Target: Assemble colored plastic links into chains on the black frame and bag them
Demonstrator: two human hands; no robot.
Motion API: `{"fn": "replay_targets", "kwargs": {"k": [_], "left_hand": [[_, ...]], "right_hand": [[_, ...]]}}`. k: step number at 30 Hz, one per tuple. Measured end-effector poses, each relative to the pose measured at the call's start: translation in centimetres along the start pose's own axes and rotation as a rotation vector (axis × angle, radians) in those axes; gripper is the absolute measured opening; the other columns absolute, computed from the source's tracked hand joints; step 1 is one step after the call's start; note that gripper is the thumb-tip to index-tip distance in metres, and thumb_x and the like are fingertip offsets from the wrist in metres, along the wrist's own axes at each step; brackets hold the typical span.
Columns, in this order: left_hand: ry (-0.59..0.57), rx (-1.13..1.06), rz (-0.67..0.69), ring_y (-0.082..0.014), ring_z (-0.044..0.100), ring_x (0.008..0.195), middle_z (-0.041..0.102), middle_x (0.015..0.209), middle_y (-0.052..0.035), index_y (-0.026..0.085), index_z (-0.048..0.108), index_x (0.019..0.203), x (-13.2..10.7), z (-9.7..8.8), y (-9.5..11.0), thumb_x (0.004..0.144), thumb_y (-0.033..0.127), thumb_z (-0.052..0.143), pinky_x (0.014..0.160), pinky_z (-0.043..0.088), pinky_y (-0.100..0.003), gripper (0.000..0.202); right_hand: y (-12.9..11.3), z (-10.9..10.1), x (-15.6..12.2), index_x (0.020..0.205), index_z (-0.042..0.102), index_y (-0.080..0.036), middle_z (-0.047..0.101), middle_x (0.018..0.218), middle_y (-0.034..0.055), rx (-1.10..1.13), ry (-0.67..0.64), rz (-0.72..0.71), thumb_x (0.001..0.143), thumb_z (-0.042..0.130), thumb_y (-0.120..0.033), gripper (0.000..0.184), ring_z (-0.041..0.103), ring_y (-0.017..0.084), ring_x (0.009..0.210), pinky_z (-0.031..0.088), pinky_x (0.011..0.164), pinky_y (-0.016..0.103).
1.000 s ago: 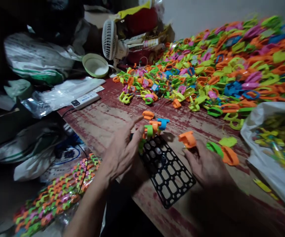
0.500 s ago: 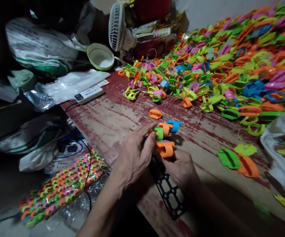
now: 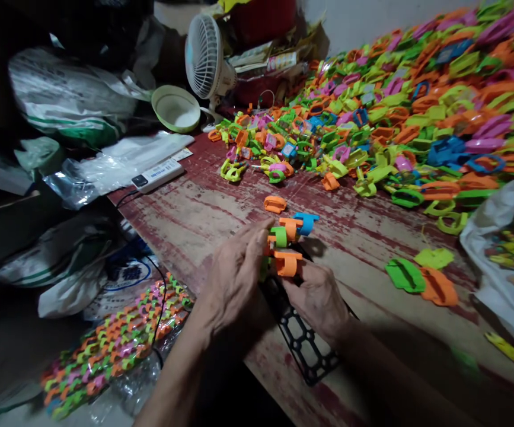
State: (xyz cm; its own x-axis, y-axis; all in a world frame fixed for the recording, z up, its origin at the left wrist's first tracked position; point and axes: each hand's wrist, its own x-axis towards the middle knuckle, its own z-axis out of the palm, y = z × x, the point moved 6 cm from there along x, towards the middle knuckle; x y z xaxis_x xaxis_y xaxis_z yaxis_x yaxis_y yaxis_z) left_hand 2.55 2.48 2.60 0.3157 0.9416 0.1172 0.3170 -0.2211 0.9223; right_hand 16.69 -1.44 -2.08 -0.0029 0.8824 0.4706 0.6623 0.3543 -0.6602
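A black plastic grid tray [image 3: 303,344] lies on the worn red table [image 3: 194,219] in front of me. At its far end stand a green, an orange and a blue plastic clip [image 3: 290,228] in a row. My right hand [image 3: 319,299] pinches an orange clip [image 3: 286,261] and holds it against the tray just below that row. My left hand [image 3: 234,276] rests on the tray's left edge, its fingers curled against the green clip. One loose orange clip [image 3: 275,204] lies just beyond the row.
A huge heap of coloured clips [image 3: 417,112] covers the far right of the table. Green and orange flat pieces [image 3: 421,279] lie to the right, beside a white bag [image 3: 501,261]. A small fan [image 3: 206,59], a bowl [image 3: 175,108] and filled trays [image 3: 109,344] are on the left.
My right hand carried the orange clip from the right over to the tray's far end and now presses it there. My left hand closed in on the row.
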Motion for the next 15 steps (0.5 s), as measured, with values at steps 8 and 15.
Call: {"fn": "replay_targets", "kwargs": {"k": [8, 15], "left_hand": [[0.010, -0.286, 0.037, -0.0289, 0.050, 0.139, 0.057, 0.147, -0.0085, 0.022, 0.054, 0.142, 0.4, -0.7, -1.5, 0.095, 0.073, 0.030, 0.115, 0.041, -0.047, 0.073], [0.089, 0.106, 0.070, -0.0265, 0.066, 0.115, 0.070, 0.127, -0.0041, 0.027, 0.061, 0.135, -0.1, 0.1, -0.4, 0.085, 0.049, 0.071, 0.104, 0.052, -0.042, 0.056]], "right_hand": [[-1.1, 0.2, 0.3, 0.078, 0.072, -0.020, 0.070, 0.069, 0.0039, -0.097, -0.004, -0.027, 0.082, 0.051, -0.013, 0.022, 0.062, 0.016, 0.057, 0.043, 0.057, 0.024], [-0.2, 1.3, 0.6, 0.091, 0.075, -0.022, 0.077, 0.092, 0.0080, 0.013, -0.082, 0.015, 0.087, 0.045, -0.016, 0.030, 0.071, 0.021, 0.083, 0.055, 0.079, 0.028]]}}
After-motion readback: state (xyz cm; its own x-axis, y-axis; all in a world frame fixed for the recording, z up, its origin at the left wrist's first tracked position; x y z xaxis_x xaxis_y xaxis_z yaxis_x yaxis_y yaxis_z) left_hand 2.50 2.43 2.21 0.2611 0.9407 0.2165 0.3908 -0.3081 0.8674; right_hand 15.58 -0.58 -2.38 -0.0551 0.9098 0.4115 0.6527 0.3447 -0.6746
